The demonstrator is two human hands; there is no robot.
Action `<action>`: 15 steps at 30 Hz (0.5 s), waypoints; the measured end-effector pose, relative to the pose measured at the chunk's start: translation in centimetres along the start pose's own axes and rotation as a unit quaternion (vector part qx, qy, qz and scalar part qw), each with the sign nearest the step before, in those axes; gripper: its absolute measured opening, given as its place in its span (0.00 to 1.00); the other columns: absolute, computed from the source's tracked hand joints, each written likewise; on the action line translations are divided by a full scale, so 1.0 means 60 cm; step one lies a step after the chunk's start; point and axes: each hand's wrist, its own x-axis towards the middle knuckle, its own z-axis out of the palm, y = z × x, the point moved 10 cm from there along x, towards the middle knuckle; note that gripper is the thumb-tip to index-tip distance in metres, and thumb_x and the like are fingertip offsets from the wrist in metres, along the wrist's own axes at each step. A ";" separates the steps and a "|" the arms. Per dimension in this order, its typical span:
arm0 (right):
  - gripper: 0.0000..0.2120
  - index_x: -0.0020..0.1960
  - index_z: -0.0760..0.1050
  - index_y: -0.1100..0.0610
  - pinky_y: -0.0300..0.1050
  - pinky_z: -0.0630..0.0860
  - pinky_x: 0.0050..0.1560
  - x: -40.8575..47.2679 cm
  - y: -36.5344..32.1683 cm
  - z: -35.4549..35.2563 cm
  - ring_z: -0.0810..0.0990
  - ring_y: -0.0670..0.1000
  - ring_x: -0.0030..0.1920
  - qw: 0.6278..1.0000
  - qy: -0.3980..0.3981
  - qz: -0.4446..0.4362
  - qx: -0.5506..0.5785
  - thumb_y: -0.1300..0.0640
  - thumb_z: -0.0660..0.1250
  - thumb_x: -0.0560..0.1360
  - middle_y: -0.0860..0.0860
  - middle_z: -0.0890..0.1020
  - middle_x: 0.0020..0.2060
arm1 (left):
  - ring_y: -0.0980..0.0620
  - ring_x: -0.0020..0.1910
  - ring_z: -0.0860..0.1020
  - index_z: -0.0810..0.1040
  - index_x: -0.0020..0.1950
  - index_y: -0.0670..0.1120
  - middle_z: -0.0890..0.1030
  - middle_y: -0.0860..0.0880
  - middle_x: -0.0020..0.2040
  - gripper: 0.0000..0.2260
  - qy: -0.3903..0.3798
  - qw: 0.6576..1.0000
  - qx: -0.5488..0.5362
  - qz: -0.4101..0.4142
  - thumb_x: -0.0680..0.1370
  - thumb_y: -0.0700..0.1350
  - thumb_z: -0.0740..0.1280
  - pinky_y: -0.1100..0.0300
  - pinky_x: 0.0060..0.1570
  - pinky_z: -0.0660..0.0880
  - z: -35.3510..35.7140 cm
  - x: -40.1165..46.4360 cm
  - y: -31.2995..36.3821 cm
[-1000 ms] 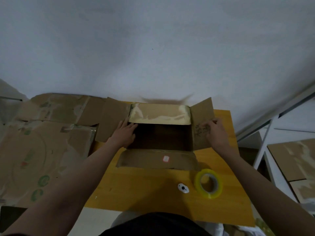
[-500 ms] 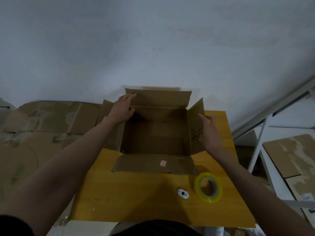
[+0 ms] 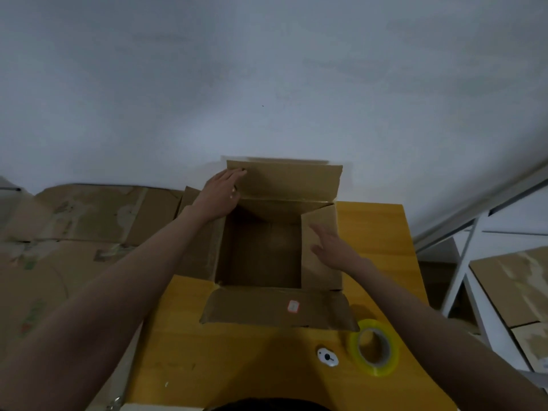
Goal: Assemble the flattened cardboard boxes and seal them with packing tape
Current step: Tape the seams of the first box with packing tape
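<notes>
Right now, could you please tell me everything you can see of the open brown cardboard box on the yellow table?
The open brown cardboard box stands upright on the yellow wooden table, empty inside, its surface worn. Its far flap stands up against the wall, with the left hand at its corner. The right flap is folded partly inward under the open right hand. The near flap lies flat towards the person and carries a small red-and-white sticker. No tape shows on its flaps.

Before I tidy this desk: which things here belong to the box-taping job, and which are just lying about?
For the job:
open cardboard box, with left hand and right hand at its flaps
yellow tape roll
flattened cardboard stacked at left

Lying about:
small white oval object beside the tape
white shelf frame at right
</notes>
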 end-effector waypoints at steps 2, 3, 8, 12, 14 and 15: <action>0.30 0.80 0.51 0.49 0.56 0.77 0.60 0.022 -0.007 -0.039 0.77 0.61 0.62 0.998 0.048 -0.009 0.030 0.57 0.60 0.82 0.60 0.70 0.72 | 0.45 0.77 0.60 0.62 0.79 0.47 0.65 0.47 0.78 0.25 0.005 1.000 0.000 0.011 0.82 0.41 0.63 0.49 0.76 0.57 -0.002 -0.005 -0.004; 0.31 0.81 0.51 0.50 0.57 0.75 0.62 0.033 -0.019 -0.061 0.75 0.61 0.65 0.996 0.072 -0.023 0.040 0.58 0.61 0.82 0.59 0.68 0.73 | 0.46 0.77 0.61 0.63 0.78 0.48 0.65 0.48 0.78 0.25 0.007 1.000 -0.002 0.016 0.81 0.41 0.63 0.49 0.76 0.57 -0.004 -0.009 -0.005; 0.33 0.80 0.52 0.47 0.55 0.73 0.65 0.082 -0.083 -0.139 0.72 0.60 0.69 0.984 0.142 -0.089 0.062 0.62 0.62 0.80 0.54 0.60 0.79 | 0.44 0.75 0.64 0.69 0.75 0.48 0.70 0.47 0.75 0.22 0.017 1.000 0.001 -0.001 0.80 0.42 0.65 0.47 0.75 0.60 -0.021 -0.036 -0.027; 0.31 0.80 0.55 0.46 0.40 0.74 0.43 0.107 -0.102 -0.139 0.79 0.48 0.47 0.988 0.129 -0.085 0.015 0.62 0.61 0.81 0.51 0.56 0.80 | 0.36 0.74 0.63 0.67 0.74 0.45 0.66 0.41 0.75 0.27 -0.014 0.973 0.063 -0.222 0.78 0.52 0.66 0.39 0.73 0.60 -0.015 -0.078 -0.154; 0.30 0.79 0.57 0.48 0.34 0.67 0.34 0.119 -0.102 -0.131 0.74 0.41 0.38 0.991 0.115 -0.074 -0.001 0.61 0.62 0.81 0.49 0.53 0.80 | 0.33 0.71 0.66 0.60 0.77 0.41 0.64 0.37 0.74 0.34 -0.063 0.943 -0.004 -0.328 0.77 0.53 0.69 0.39 0.69 0.66 0.007 -0.114 -0.200; 0.30 0.79 0.57 0.48 0.34 0.66 0.33 0.126 -0.101 -0.129 0.74 0.40 0.37 0.992 0.109 -0.069 0.001 0.61 0.62 0.81 0.49 0.52 0.80 | 0.33 0.70 0.68 0.58 0.77 0.40 0.66 0.36 0.73 0.36 -0.075 0.931 -0.044 -0.355 0.77 0.53 0.71 0.41 0.67 0.69 0.016 -0.127 -0.211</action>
